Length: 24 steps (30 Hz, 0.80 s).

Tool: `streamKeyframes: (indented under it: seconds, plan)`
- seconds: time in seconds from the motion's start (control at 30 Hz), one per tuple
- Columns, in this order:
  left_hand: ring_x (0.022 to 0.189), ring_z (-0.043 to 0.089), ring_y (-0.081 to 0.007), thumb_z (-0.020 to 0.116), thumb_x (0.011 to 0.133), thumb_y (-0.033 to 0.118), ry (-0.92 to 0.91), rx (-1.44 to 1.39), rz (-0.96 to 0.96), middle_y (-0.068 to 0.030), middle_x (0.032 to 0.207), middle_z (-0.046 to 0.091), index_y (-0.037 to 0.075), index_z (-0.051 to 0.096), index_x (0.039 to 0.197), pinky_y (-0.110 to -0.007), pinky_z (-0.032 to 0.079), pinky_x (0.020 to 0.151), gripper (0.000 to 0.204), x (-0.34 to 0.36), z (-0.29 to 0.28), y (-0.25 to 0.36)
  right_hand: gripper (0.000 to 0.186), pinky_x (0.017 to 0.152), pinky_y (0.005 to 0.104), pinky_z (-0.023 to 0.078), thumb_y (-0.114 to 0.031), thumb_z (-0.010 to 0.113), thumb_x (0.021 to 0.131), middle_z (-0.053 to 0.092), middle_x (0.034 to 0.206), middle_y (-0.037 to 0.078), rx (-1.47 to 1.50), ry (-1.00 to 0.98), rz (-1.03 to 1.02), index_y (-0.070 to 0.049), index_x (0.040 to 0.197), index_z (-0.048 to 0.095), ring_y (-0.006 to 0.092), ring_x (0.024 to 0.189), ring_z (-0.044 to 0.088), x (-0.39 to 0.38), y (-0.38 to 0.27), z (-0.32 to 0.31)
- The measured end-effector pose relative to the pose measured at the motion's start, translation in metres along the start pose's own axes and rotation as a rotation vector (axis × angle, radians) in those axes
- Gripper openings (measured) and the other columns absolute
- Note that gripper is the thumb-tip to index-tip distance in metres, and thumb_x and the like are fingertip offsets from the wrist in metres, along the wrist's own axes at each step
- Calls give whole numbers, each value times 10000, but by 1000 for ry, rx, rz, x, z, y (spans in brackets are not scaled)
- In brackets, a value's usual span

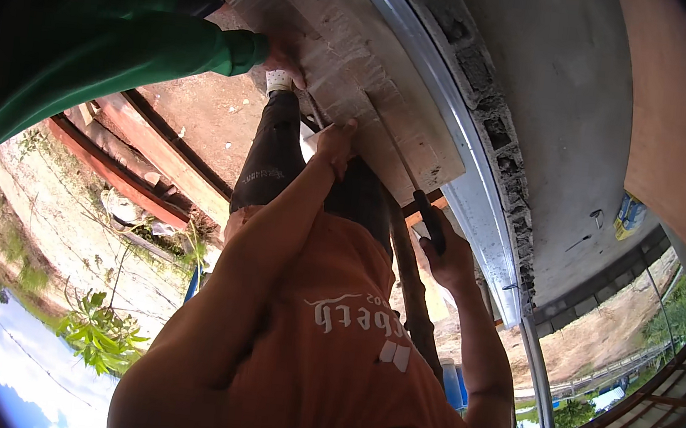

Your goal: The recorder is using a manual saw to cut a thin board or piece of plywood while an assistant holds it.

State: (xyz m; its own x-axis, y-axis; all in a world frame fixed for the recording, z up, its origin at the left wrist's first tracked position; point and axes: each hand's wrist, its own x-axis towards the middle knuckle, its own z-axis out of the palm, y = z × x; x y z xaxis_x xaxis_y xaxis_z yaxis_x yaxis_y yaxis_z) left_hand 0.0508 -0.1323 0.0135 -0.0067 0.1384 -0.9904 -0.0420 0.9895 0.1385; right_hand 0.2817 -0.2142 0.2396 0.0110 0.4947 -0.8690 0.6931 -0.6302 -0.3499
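A wide, pale, scuffed board lies slantwise in front of my body. My right hand is closed round the black handle of a handsaw, whose thin blade, seen nearly edge-on, reaches over the board. Whether its teeth are in the wood I cannot tell. On the board's near left edge rests my left hand, its fingers partly hidden, with the thumb side on the surface. Farther up the same edge, a co-worker's hand in a green sleeve touches the board.
Right of the board runs a silvery metal channel beside a row of hollow blocks. Beyond is a grey concrete surface with a yellow and blue packet. Reddish beams lie at left, near a leafy plant.
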Motion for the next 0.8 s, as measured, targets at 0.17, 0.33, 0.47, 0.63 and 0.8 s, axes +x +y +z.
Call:
streamKeyframes:
  seconds: [0.17,0.33,0.47,0.63,0.8]
  plan:
    - [1177,543,-328,621,940,365,26,480,241,-167,1329,530,36,385,1414,-508,483,916,624,54,-9,-26,662,904,326,504,-176,629,896,576,1353,85,132,41,-262,-257,1494,357,243,1175,605,7,-9,1]
    - [1058,615,-383,692,845,285,3,180,657,-216,1136,615,82,466,1343,-444,522,884,583,82,-29,-60,567,837,322,514,-269,598,935,678,1124,71,148,-47,-102,-231,1467,406,208,997,680,-6,-45,-25]
    - [1030,638,-398,634,867,263,159,256,710,-217,1110,635,175,464,1364,-425,530,866,533,147,-75,-15,516,824,413,526,-260,580,932,685,1054,157,232,-27,-164,-154,1412,424,332,974,677,39,-50,-6]
    - [1120,576,-283,569,975,353,138,-179,306,-119,1266,572,44,472,1362,-455,508,873,504,46,-66,122,579,853,496,516,-332,620,902,670,1056,238,66,85,-228,-137,1409,420,412,999,647,78,-85,5]
    - [1139,574,-295,653,928,318,330,-48,241,-155,1274,571,17,480,1345,-447,488,940,542,52,-69,137,582,867,497,513,-323,638,893,666,1066,249,107,131,-308,-129,1402,431,415,1010,643,97,-110,-6]
